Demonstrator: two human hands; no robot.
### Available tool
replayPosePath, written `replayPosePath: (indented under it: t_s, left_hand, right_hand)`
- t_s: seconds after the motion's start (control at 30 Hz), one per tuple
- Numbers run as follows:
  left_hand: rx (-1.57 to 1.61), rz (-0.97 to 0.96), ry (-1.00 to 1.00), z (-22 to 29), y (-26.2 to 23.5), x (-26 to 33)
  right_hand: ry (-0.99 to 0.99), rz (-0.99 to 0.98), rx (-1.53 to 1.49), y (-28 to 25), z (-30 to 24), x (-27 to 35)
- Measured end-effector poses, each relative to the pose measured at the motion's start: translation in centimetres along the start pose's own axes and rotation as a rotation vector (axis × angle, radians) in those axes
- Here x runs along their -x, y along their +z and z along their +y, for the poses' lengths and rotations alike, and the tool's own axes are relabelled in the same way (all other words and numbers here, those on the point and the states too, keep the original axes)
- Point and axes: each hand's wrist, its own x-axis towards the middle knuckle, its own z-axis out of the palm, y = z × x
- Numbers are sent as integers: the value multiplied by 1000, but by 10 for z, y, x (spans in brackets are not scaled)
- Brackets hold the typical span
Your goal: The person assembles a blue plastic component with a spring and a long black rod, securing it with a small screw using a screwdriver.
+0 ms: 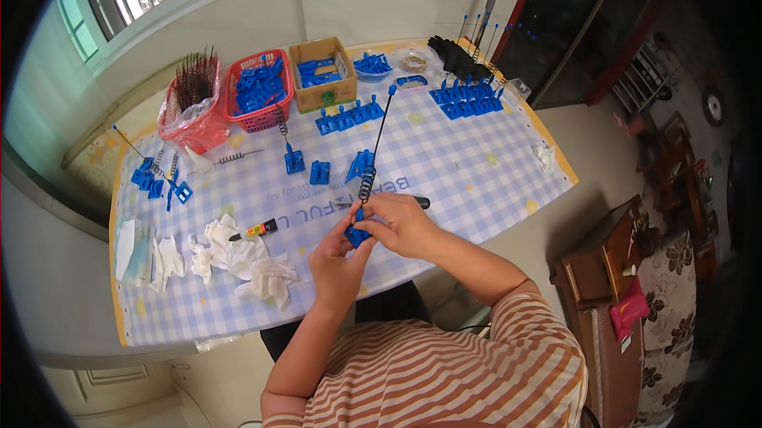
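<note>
Close to the table's near edge, my left hand (337, 269) is closed on a small blue plastic base (357, 236). My right hand (403, 225) pinches the upper part of the same base, where a black spring rod (367, 186) meets it. The rod stands up from my fingers, coiled low down, straight higher up, with a blue tip (392, 91). Fingers hide much of the joint. Just beyond my hands lies a tool with a black handle (423, 202), partly covered by my right hand. Blue plastic pieces (320, 172) lie farther back.
Along the back stand a red basket of dark rods (168, 122), a red basket of blue parts (258, 120), a cardboard box (343, 93) and a bowl (373, 76). Blue bases stand in rows (468, 98) near black gloves (454, 55). Crumpled tissues (270, 279) and a glue tube (258, 229) lie left.
</note>
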Motion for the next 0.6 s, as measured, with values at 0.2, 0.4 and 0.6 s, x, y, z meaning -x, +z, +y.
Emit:
replayPosePath:
  t_s: [0.2,0.4,0.6]
  left_hand:
    - [151,-38,1,13,4,-4]
    - [-51,-28,22,21,-19,9]
    - [-432,-13,433,-9,-61,17]
  right_hand:
    - [-14,48,67,-12,-7,4]
    - [340,393,59,-103,30,11]
    - [476,724,393,-235,172,42]
